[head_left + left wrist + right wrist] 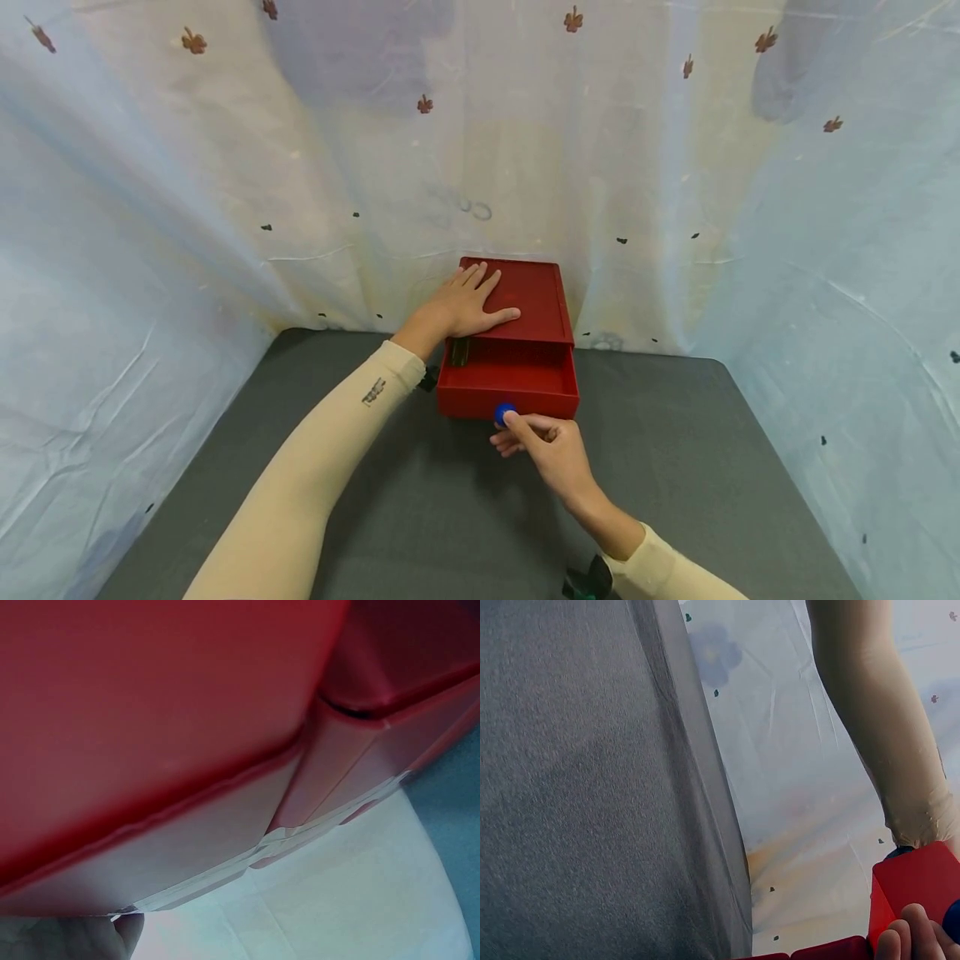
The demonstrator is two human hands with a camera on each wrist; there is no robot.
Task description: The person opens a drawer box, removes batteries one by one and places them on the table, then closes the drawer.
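A red drawer box [534, 292] stands at the back of the table with its drawer [468, 404] pulled out toward me. My left hand [467, 307] rests on the box's top, fingers spread. At the drawer front, my right hand [561, 457] pinches a round blue knob [504, 412] between thumb and forefinger; in the right wrist view its other fingers [911, 934] lie beside the red front. Inside the drawer, at its left side, is a small greenish, see-through thing [460, 352]. The left wrist view shows the box's red side [150, 847] close up.
A dark grey cloth-covered table [660, 467] lies under the box. Pale sheeting [360, 167] with leaf-like marks hangs behind the table and along both sides. The box's back edge is close to the rear sheet.
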